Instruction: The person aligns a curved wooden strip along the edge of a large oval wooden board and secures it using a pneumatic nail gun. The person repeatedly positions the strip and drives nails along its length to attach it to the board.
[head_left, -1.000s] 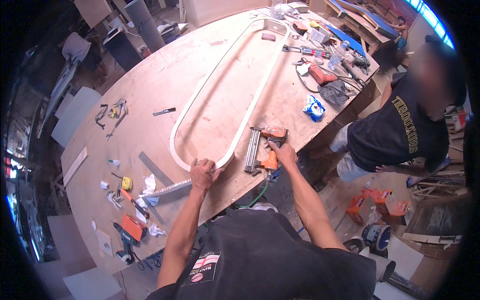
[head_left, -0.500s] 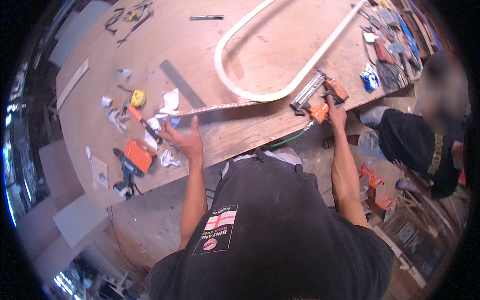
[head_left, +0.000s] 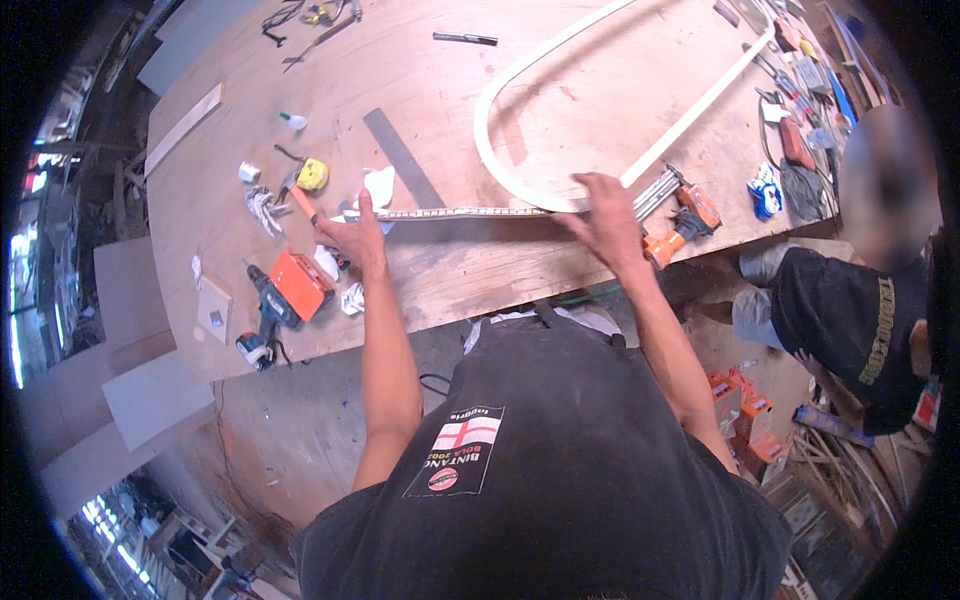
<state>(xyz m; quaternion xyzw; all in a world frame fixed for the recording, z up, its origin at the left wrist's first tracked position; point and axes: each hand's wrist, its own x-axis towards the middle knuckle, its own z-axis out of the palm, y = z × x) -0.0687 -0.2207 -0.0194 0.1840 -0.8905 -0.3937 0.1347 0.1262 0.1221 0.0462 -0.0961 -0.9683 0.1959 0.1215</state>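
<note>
Bordering a patterned strip (head_left: pixel 460 213) at its left end, the left hand (head_left: pixel 352 238) is half-curled, grip unclear; its length is stretched rightward over the surface (head_left: pixel 440 285) to the loosely spread right hand (head_left: pixel 608 230), grip also unclear, by the white loop (head_left: pixel 482 128).

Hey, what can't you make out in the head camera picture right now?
All in the head view:
- White frame: far end, cut off by the top edge.
- Strip: dark marks, too small to read.
- Nail gun: nose, hidden by the right hand.
- Orange-handled tool: part, covered by the left hand.
</note>
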